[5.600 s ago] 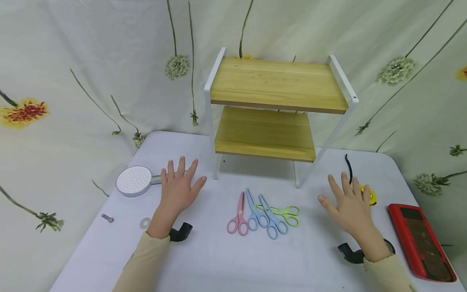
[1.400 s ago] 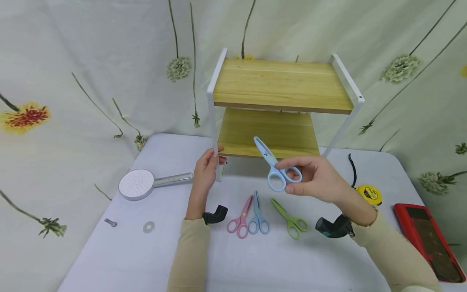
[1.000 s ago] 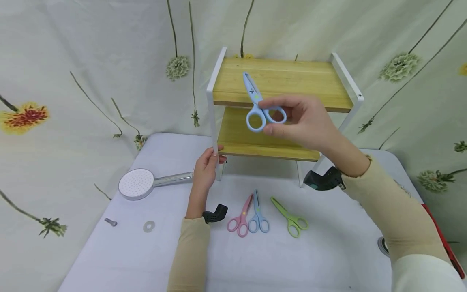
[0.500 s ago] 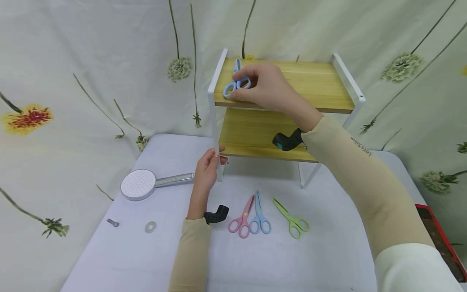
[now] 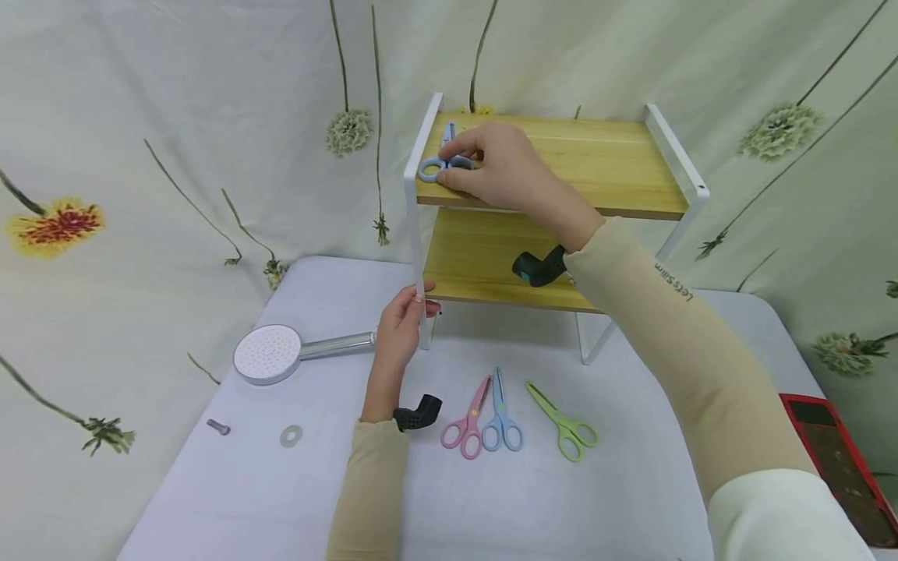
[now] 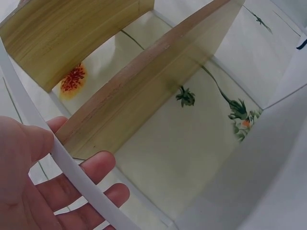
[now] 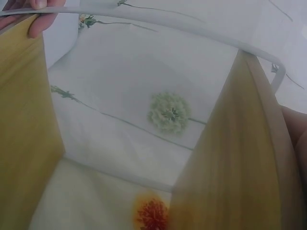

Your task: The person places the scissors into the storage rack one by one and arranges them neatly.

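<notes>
Scissors in pale blue lie at the left end of the top board of the two-tier wooden rack in the head view, and the right hand rests over them, its fingers curled round the handle loops, while the blade tip points toward the rack's back. Below, the left hand grips the rack's white front-left post, with thumb and fingers wrapped round it just under the lower board. On the worktop in front of the rack lie three more pairs side by side: pink scissors, a second blue pair touching them, and green scissors a little apart toward the rack's right leg. Left of the rack lies a shower head, and nearer the front a bolt and a washer; a red device lies far right of the rack. From the left wrist, the left hand shows thumb and fingers closed about the white post, with both boards behind it. From the right wrist, only the rack's boards and frame show, with the left hand's fingertips at the top corner.
</notes>
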`<state>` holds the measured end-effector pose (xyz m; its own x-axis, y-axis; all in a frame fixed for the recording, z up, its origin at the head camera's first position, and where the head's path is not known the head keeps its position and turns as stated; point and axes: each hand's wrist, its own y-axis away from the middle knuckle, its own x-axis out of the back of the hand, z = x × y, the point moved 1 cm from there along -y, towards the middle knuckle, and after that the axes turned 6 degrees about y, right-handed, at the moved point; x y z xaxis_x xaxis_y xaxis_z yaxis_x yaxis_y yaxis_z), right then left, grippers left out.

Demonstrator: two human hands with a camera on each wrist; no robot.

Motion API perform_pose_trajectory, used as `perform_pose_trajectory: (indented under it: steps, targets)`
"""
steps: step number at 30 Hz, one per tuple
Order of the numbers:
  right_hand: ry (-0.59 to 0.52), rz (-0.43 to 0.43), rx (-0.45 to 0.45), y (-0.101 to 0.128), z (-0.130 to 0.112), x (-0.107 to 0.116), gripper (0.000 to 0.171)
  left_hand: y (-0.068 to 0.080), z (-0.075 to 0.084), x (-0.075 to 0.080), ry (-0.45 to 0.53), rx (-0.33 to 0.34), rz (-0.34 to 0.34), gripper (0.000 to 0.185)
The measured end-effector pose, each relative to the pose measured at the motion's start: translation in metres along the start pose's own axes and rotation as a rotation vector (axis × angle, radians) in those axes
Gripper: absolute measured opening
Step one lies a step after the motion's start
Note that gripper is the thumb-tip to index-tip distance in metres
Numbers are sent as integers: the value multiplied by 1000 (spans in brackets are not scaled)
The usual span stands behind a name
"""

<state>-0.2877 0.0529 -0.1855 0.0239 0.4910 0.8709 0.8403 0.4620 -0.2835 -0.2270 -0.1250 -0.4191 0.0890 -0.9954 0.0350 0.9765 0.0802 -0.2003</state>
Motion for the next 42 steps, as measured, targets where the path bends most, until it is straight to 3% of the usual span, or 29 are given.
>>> perform_pose_trajectory:
  steps: [8, 14, 18, 23, 27, 32, 35, 38, 42]
  targets:
    - [20, 12, 8, 1, 0, -1, 36, 1, 0, 0, 10, 0, 0, 33]
    - [-47, 169, 26, 17, 4, 1, 37, -1, -3, -2, 14, -7, -13, 33]
    - [-82, 294, 106, 38, 10, 4, 31, -2, -4, -1, -2, -2, -15, 33]
    - [-81, 460, 271, 79, 23, 5, 24, -1, -3, 0, -3, 4, 3, 33]
    - [-45, 521, 384, 121, 37, -2, 21, -2, -1, 1, 5, 8, 9, 32]
    - [-62, 504, 448, 168, 53, -27, 21, -4, 1, 4, -13, 1, 1, 33]
    - [-70, 423, 440, 193, 67, -48, 23, -5, 1, 5, -7, -5, 0, 33]
    - [-60, 288, 337, 221, 83, -65, 21, -4, 0, 4, 2, -3, -3, 33]
    - [-37, 119, 141, 260, 101, -83, 36, -1, -1, 2, 2, 3, -14, 33]
